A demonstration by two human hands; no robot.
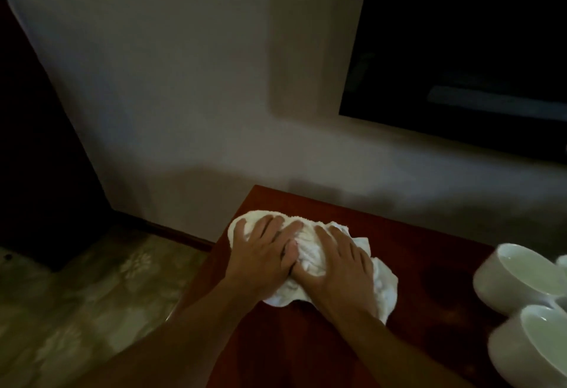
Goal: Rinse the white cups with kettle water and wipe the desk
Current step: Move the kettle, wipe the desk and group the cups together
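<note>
A crumpled white towel (310, 252) lies on the reddish-brown wooden desk (414, 252) near its far left corner. My left hand (264, 252) presses flat on the towel's left part, fingers spread and straight. My right hand (340, 265) presses on the towel's right part, fingers extended toward the wall. Two white cups stand at the desk's right side: one farther back (515, 277) and one nearer (527, 347), both cut off by the frame edge. No kettle is in view.
A white wall (214, 96) rises right behind the desk. A dark screen (466, 50) hangs on it at upper right. Left of the desk lie a patterned floor (92, 295) and a dark piece of furniture (36, 157).
</note>
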